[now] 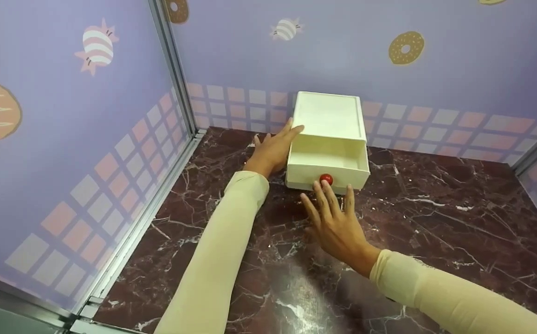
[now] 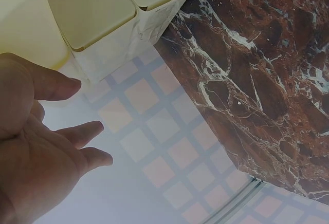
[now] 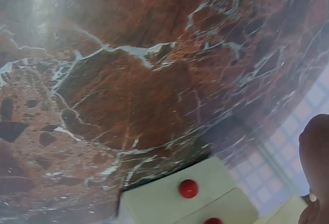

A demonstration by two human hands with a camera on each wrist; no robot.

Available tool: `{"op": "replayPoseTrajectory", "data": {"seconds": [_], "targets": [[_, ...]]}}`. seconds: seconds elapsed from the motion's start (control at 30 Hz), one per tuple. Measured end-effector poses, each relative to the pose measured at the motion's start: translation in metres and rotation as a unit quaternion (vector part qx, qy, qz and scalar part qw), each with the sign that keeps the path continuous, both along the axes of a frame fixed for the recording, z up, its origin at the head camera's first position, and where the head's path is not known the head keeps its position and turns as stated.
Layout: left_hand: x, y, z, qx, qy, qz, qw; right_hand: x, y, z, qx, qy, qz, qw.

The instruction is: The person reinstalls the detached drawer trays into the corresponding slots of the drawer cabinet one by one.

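Observation:
A white drawer box (image 1: pixel 328 113) stands near the back wall. Its upper drawer (image 1: pixel 327 153) is pulled partway out, and the visible inside looks bare. A round red knob (image 1: pixel 326 179) is on the drawer front; the right wrist view shows a second red knob (image 3: pixel 188 188) on the drawer beneath. My left hand (image 1: pixel 274 147) is at the box's left side, fingers extended, one fingertip at the top's front edge. My right hand (image 1: pixel 340 229) is in front of the drawer, fingers spread and nearly straight, fingertips just below the knob. Whether they touch it I cannot tell.
The box rests on a dark red marbled tabletop (image 1: pixel 435 241). Purple patterned walls rise behind it (image 1: pixel 342 60) and on the left (image 1: pixel 124 93), with a metal corner post (image 1: pixel 171 60) between them. A metal rail (image 1: pixel 143 220) follows the table's left edge.

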State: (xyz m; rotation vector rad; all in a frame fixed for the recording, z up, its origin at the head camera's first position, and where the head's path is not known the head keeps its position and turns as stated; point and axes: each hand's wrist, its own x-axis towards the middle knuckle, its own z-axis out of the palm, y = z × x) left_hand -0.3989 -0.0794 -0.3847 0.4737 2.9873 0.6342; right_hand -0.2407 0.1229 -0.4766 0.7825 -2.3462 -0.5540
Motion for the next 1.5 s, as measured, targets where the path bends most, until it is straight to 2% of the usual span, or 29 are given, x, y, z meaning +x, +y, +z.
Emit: {"op": "replayPoseTrajectory", "data": {"seconds": [0.13,0.3,0.43,0.63,0.87,1.17,1.37,1.5], "targets": [[0.0,0.001,0.0,-0.003,0.002,-0.002,1.0,-0.011,0.005,0.0,0.002,-0.028,-0.019,0.999],[0.0,0.002,0.001,-0.031,0.01,-0.003,0.9995,-0.024,0.007,0.007,-0.022,-0.064,-0.01,0.998],[0.0,0.002,0.0,-0.032,0.018,-0.005,0.9993,-0.036,0.007,0.014,-0.038,-0.101,-0.015,0.994],[-0.001,0.002,-0.001,-0.035,0.013,-0.007,0.9993,-0.055,0.008,0.025,-0.031,-0.152,-0.039,0.987],[-0.001,0.003,-0.002,-0.039,0.023,-0.008,0.9989,-0.072,0.01,0.034,-0.018,-0.171,-0.05,0.984],[-0.002,0.003,0.0,-0.029,0.016,-0.003,0.9995,-0.08,0.009,0.042,-0.034,-0.17,-0.043,0.984],[-0.003,0.001,0.0,-0.013,0.012,-0.002,0.9998,-0.081,0.006,0.045,-0.036,-0.199,-0.046,0.978],[-0.003,0.001,-0.001,-0.019,0.009,0.002,0.9998,-0.081,0.008,0.043,-0.044,-0.203,-0.032,0.978]]}}
